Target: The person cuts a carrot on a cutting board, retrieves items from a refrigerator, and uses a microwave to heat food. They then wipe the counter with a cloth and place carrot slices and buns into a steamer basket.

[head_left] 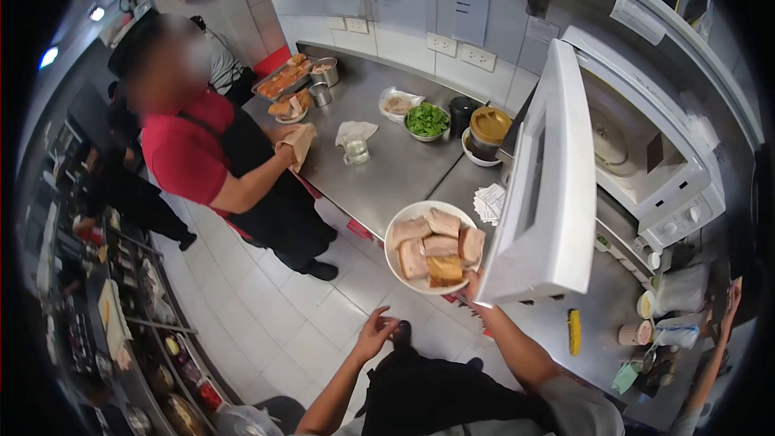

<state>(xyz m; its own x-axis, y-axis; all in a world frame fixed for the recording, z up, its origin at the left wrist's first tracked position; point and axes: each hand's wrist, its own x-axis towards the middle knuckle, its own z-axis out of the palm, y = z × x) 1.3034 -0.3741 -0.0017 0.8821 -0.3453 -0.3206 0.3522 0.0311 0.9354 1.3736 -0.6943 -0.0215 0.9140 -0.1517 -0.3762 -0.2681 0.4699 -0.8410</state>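
My right hand (471, 285) grips the lower right rim of a white plate (392, 261), beside the edge of the microwave door (537, 194). Several thick pieces of cooked meat (440, 245), like pork belly, lie on the plate, and one has a browned side. The microwave (702, 169) stands with its door swung wide, and its turntable shows inside. My left hand (375, 335) is held low over the floor, apart from the plate, its fingers stretched and holding nothing.
A co-worker in a red shirt (186, 145) holds a brown paper bag (299, 144) at the steel counter (404, 173). Along it are a bowl of green leaves (426, 121), a glass mug (355, 149) and a meat tray (282, 79). Another person's arm (718, 347) reaches in at right.
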